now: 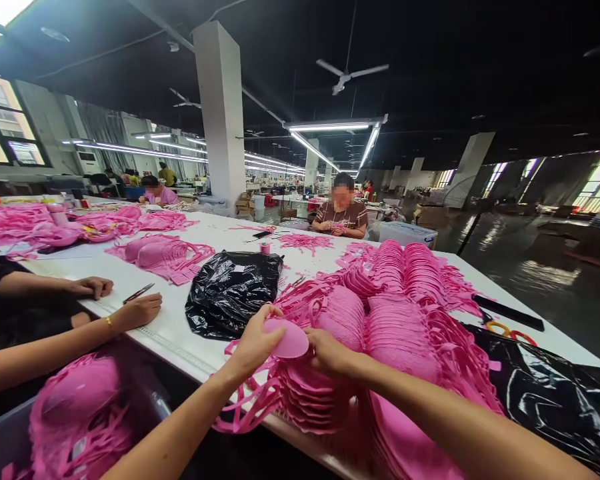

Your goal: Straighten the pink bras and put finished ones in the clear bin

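Between my hands is a pink bra (287,339), its smooth cup facing up over the table's near edge. My left hand (260,337) grips the cup's left side, thumb on top. At the cup's right edge, the fingers of my right hand (325,350) are pinched, partly hidden behind the hand. Pink straps hang below my left hand. Directly under and behind my hands lie long stacks of nested pink bras (403,337), with loose straps along their sides.
A black plastic bag (233,293) lies left of my hands; another black bag (545,393) and scissors (510,331) are at right. Beside me on the left, a co-worker's hand (143,310) holds a small tool. A bin of bras (75,400) stands below. Another person (343,213) sits across the table.
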Motion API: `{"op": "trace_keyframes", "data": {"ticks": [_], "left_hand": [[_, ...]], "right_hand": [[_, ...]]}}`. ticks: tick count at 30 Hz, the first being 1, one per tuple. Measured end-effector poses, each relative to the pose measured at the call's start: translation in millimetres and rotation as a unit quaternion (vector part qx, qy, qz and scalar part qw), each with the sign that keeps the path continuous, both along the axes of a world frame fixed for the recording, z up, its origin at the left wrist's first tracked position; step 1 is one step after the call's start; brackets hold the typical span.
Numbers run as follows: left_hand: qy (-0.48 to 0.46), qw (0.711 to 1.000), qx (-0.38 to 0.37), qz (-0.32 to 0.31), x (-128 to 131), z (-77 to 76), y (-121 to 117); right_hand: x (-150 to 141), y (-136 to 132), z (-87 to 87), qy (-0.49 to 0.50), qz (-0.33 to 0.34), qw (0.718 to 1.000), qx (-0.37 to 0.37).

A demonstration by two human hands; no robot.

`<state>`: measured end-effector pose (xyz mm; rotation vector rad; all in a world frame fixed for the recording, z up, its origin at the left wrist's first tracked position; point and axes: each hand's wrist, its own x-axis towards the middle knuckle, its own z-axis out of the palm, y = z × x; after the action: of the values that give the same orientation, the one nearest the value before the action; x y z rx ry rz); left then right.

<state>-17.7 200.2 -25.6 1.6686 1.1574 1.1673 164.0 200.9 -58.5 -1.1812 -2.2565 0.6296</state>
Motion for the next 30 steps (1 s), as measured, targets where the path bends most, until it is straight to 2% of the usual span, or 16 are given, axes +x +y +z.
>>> {"op": "trace_keyframes", "data": {"ticks": [3,7,9,12,16,18,20,22,24,27,30], "left_hand": [[0.026,0.999,0.014,-0.022,1.7,4.0,-7.7],[0.075,0.995,0.009,-0.07,11.1,7.4,-11.5],[0.091,0.99,-0.011,-0.106,22.1,5.5,-10.7],[0.089,0.986,-0.043,-0.137,34.7,2.4,-8.9],[0.062,0.982,-0.107,-0.141,27.4,8.6,-4.2],[0.036,0.982,-0.117,-0.141,19.6,14.3,0.0],[0.004,0.984,-0.112,-0.142,15.9,17.6,3.3],[-0.02,0.98,-0.123,-0.155,17.3,16.9,3.7],[-0.02,0.979,-0.12,-0.166,20.2,13.6,1.6],[0.047,0.987,-0.029,-0.151,18.9,10.6,-3.2],[0.171,0.969,0.101,-0.146,11.2,14.4,-7.3]], "right_hand": [[24.1,-10.3,11.8,0.001,-0.02,1.0,-0.017],[63.0,-32.4,22.1,-0.092,0.02,0.993,-0.069],[76.0,-41.4,23.2,-0.104,0.012,0.991,-0.077],[93.5,-53.2,25.0,-0.023,-0.056,0.995,-0.075],[113.3,-71.0,31.1,0.048,-0.074,0.991,-0.101],[110.0,-75.0,34.3,0.067,-0.075,0.988,-0.113],[93.6,-71.4,36.7,0.121,-0.082,0.98,-0.137],[68.5,-61.6,37.8,0.207,-0.084,0.955,-0.194],[43.2,-49.5,37.4,0.291,-0.077,0.919,-0.256],[19.7,-35.0,35.3,0.355,-0.058,0.884,-0.299],[12.8,-28.5,35.5,0.357,-0.053,0.882,-0.303]]}}
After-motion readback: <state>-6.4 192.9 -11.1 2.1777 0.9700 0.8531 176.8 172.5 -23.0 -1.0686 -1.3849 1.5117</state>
